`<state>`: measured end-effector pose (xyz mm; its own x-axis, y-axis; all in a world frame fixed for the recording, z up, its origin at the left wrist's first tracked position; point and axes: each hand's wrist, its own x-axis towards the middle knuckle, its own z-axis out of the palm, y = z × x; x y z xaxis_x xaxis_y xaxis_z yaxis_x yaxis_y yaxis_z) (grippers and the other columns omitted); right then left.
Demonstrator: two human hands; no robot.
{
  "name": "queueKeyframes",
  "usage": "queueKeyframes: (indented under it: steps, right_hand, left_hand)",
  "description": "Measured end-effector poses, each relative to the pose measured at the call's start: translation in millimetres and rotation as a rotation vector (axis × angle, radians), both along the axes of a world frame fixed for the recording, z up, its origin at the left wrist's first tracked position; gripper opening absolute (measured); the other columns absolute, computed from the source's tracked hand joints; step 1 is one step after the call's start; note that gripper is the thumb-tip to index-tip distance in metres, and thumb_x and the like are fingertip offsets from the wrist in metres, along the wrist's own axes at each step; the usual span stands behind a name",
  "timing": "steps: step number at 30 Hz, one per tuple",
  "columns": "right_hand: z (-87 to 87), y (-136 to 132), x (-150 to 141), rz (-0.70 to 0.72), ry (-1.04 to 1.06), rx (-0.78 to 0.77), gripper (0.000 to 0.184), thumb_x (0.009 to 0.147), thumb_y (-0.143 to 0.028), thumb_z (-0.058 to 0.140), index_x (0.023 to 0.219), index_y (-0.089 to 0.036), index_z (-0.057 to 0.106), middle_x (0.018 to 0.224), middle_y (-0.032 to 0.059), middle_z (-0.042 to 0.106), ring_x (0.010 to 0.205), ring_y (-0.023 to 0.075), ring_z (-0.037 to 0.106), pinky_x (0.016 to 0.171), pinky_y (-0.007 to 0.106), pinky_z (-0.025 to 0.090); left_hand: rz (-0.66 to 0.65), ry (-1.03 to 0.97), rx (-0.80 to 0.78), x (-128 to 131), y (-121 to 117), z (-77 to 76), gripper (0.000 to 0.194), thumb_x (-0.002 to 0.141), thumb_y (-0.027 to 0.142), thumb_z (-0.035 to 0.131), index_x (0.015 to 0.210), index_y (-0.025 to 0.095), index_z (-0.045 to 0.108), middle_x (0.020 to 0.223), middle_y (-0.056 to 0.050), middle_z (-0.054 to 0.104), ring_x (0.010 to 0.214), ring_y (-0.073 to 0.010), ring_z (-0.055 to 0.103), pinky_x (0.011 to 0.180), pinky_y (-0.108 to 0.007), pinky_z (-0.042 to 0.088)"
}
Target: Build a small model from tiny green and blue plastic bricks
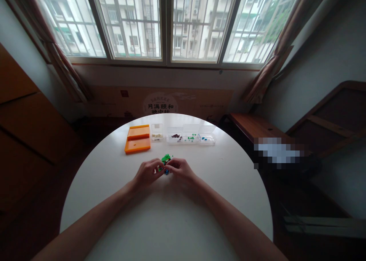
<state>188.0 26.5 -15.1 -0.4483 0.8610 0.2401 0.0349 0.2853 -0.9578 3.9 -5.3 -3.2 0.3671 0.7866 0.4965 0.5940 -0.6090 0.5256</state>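
Observation:
A small model of green, blue and dark building bricks [166, 159] is between my two hands, above the middle of the white round table [160, 223]. My left hand [148, 170] grips its left side with thumb and fingers curled in. From the right, my right hand [180, 167] pinches at the model, fingertips close to those of the left. The fingers cover much of the lower part, so any single small piece held there cannot be made out. Green pieces stick up at the top, and blue shows at the bottom.
Beyond my hands stand an orange tray [138, 144] with a small piece in it, a clear box [157, 136] of pale pieces, and clear open boxes with dark pieces [175, 136], green pieces [191, 137] and blue pieces [204, 138]. A wooden bench [251, 125] stands at the right.

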Motion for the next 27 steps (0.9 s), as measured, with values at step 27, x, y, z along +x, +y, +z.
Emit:
queueKeyframes:
  steps: [27]
  right_hand:
    - [0.9,-0.7,0.8,0.017,-0.02,0.01,0.028,0.075,-0.039,0.064,0.078,-0.011,0.068,0.071,0.007,0.067,0.064,0.0147,0.06,0.059,0.025,0.047]
  left_hand:
    - [-0.098,-0.026,-0.016,2.2,-2.2,4.9,0.014,0.085,0.024,0.054,0.079,0.015,0.062,0.075,-0.004,0.063,0.056,-0.0075,0.054,0.054,-0.017,0.045]
